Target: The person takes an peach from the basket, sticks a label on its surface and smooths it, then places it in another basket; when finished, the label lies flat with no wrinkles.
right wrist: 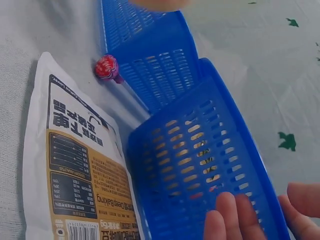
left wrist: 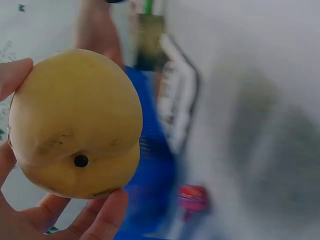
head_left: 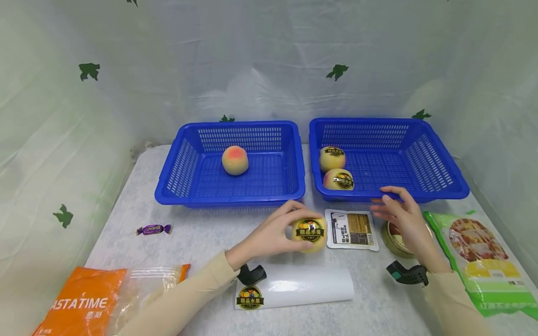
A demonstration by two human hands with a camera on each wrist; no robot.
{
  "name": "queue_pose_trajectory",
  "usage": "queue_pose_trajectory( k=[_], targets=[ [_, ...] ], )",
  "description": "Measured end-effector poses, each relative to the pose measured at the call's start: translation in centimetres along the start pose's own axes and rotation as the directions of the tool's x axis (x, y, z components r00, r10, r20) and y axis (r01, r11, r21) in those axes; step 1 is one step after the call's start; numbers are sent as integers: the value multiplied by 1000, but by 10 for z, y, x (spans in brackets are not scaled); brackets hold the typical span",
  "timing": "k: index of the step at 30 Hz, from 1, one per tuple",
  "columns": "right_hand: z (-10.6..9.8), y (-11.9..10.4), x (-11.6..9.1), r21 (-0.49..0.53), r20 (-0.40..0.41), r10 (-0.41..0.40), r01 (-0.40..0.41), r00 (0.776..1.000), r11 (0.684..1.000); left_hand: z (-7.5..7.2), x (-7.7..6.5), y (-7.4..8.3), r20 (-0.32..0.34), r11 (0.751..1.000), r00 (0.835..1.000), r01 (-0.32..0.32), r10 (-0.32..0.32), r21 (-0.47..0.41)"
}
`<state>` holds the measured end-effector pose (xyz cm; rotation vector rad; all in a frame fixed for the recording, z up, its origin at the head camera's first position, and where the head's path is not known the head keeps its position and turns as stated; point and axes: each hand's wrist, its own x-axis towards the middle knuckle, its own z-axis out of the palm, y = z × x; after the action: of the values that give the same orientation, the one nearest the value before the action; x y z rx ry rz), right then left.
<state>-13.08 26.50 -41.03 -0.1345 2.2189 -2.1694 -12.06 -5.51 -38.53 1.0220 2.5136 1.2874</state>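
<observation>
My left hand [head_left: 275, 233] grips a yellow peach [head_left: 310, 235] with a black label on its side, above the table in front of the baskets. The left wrist view shows this peach's [left wrist: 75, 110] underside with a small dark hole, fingers and thumb around it. My right hand [head_left: 403, 219] hovers at the front rim of the right blue basket [head_left: 391, 192], holding nothing, fingers loosely bent. In that basket lie two labelled peaches, one behind [head_left: 332, 158] and one in front [head_left: 338, 179]. A peach with no label in sight [head_left: 235, 160] sits in the left blue basket [head_left: 231, 199].
A glossy white sticker sheet [head_left: 307, 287] bears one label at its left end. Around lie a white-and-brown packet [head_left: 352, 229], a round tin [head_left: 397, 242], a green food bag [head_left: 483, 261], a purple candy [head_left: 154, 229] and an orange bag [head_left: 80, 298]. A lollipop [right wrist: 107, 67] lies near the baskets.
</observation>
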Motion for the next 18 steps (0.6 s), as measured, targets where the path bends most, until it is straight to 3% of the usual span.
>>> queue_pose_trajectory(
  k=[4,8,13,18],
  targets=[
    [-2,6,3,73,-55,-18,22,998,997,-11,24,22,-33,995,995,-95,95,6],
    [0,10,6,141,-76,-27,38,997,989,-23,58,34,-54,992,991,-122,123,21],
    [2,10,7,230,-61,-42,55,997,972,-31,109,33,-21,993,993,-115,115,35],
    [2,9,8,266,-72,-43,61,996,962,-26,161,28,31,989,993,-113,110,92]
  ],
)
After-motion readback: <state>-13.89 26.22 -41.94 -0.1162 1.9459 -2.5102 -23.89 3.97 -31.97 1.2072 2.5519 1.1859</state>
